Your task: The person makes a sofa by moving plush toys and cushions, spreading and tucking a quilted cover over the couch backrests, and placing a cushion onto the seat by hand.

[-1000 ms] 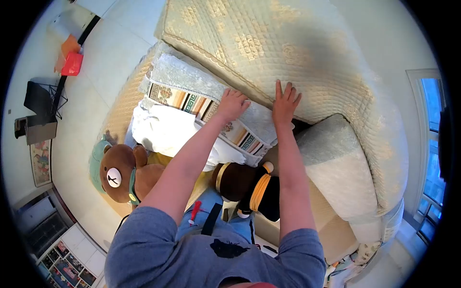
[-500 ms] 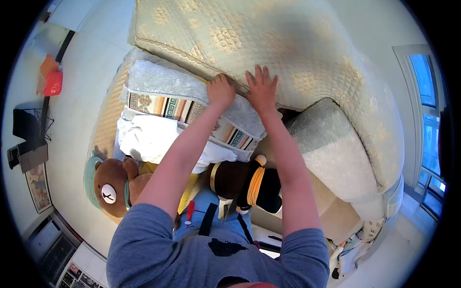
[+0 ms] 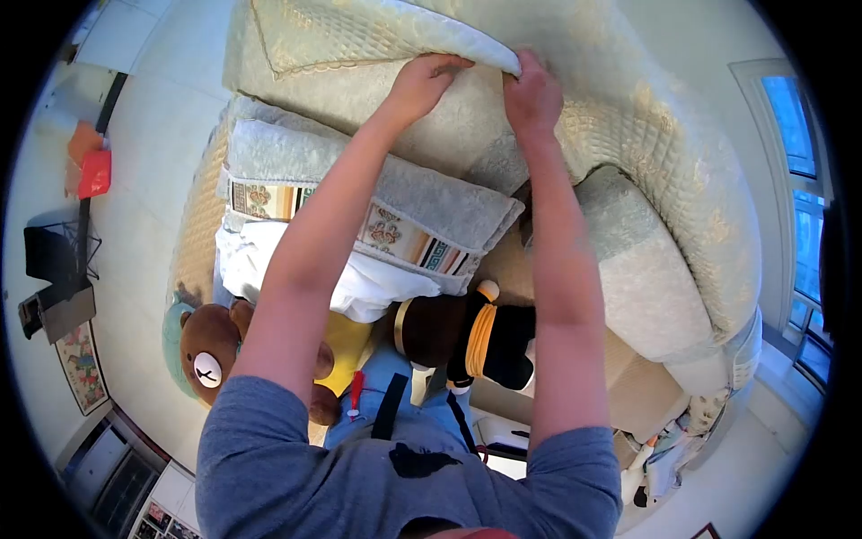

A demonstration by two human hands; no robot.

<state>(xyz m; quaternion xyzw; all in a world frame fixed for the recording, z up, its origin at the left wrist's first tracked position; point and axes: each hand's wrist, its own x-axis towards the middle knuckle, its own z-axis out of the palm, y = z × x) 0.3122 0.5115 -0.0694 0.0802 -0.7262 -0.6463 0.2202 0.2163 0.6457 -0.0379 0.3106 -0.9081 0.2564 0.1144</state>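
A cream quilted sofa cover (image 3: 359, 40) drapes over the sofa back, its front edge lifted and folded back. My right hand (image 3: 534, 94) is closed around that folded edge. Left of it, my left hand (image 3: 426, 85) has its fingers at the same edge, pinching the cloth, with the fingertips partly tucked under the fold. Below the lifted edge, the grey plush sofa back (image 3: 449, 139) is exposed. A grey cushion (image 3: 485, 220) with a patterned band leans in front of it, partly behind my left forearm.
White cloth (image 3: 368, 287) lies against the cushion. A brown bear toy (image 3: 211, 346) and a dark plush toy with orange band (image 3: 440, 332) sit near my legs. The grey sofa armrest (image 3: 642, 260) stands at right, a window (image 3: 795, 126) beyond.
Both hands have moved up and away from me, lifting the cover's edge and folding it back. My right hand has gone from spread flat to gripping. More of the sofa back shows.
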